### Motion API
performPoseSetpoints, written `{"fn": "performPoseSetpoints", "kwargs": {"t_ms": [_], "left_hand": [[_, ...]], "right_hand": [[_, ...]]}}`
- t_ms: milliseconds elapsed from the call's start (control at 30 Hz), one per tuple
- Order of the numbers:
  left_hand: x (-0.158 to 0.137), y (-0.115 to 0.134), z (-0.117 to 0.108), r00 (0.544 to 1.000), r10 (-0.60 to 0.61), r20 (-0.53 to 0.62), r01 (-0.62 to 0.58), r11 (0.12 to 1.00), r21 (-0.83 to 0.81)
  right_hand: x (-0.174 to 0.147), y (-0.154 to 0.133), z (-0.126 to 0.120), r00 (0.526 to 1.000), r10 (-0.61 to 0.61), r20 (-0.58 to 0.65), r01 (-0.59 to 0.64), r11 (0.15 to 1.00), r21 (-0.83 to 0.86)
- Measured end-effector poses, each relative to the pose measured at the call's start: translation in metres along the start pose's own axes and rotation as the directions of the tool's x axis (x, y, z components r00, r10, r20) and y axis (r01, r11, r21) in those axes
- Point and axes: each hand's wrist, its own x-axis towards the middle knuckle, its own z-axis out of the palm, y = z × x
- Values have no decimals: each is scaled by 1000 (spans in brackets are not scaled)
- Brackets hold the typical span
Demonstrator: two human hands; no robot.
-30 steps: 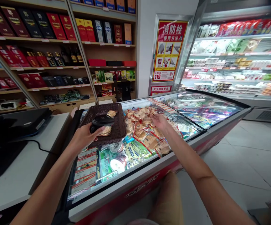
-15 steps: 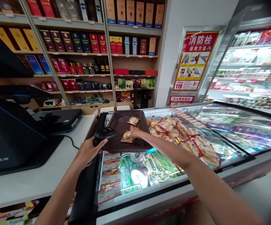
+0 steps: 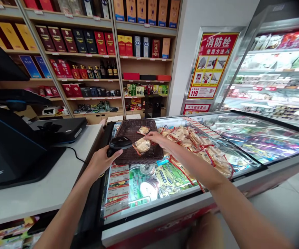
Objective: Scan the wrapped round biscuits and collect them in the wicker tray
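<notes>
My left hand is wrapped round the handle of a black barcode scanner, whose head points right over the dark brown woven basket. A packaged flat round pastry in clear, red-edged wrapping is pinched at its upper right edge by my right hand. It is held tilted above the basket, close to the scanner's front. Behind it, a second packaged pastry lies in the basket.
Under the basket is a glass-topped freezer; a heap of packaged pastries covers part of its glass. At left a white counter carries a black checkout machine. Shelves of boxed goods stand behind.
My right hand has lifted the pastry from the basket and turned its round face towards me. The scanner has moved slightly right, nearer to it.
</notes>
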Motion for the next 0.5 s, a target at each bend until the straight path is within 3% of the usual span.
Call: {"fn": "performPoseSetpoints", "kwargs": {"t_ms": [200, 367, 500], "left_hand": [[0, 61, 22, 989, 122, 87, -121, 993, -12], [-4, 112, 53, 921, 324, 218, -333, 943, 7], [-4, 139, 72, 873, 404, 272, -428, 903, 36]], "right_hand": [[-38, -12, -49, 979, 110, -173, -103, 993, 48], [-66, -9, -83, 963, 10, -269, 3, 999, 46], [-86, -5, -105, 943, -28, -332, 43, 998, 40]]}}
